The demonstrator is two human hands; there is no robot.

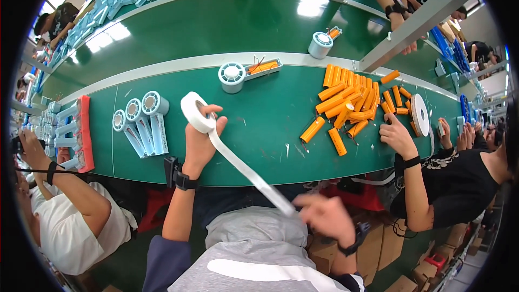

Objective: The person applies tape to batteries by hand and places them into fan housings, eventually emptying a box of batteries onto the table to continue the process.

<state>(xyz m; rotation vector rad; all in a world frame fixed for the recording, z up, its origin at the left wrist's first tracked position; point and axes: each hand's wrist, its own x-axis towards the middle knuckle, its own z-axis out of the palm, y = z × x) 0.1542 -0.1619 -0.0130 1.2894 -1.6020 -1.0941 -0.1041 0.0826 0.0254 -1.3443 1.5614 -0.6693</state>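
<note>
"White was the roll (193, 113), wasn't it? Where did it sit?"

"Between nine and ten o'clock from the middle of the view, above the green bench (270, 140), on the left hand (201, 140). That hand had its fingers curled at the core, gripping the roll."

"And the strip (250, 174)?"

"It ran straight from the roll toward five o'clock, as far as the fingertips of the right hand (330, 217). Motion blurred that hand, so I could not tell whether it pinched the end or merely touched it."

"What lay around them?"

"Three pale-blue units (157, 124) lay side by side at nine o'clock, their round heads pointing away from the person. Farther out that way, a red holder (85, 135) carried more pale-blue parts. Near twelve, another unit (232, 77) lay with its handle open, showing orange inside."

"Any loose pieces?"

"Orange cylinders (348, 97) were heaped between two and three o'clock, a few lying apart at the near edge. At three, a white reel (420, 114) stood beyond the heap, and a co-worker's hand (397, 136) was close by."
</note>
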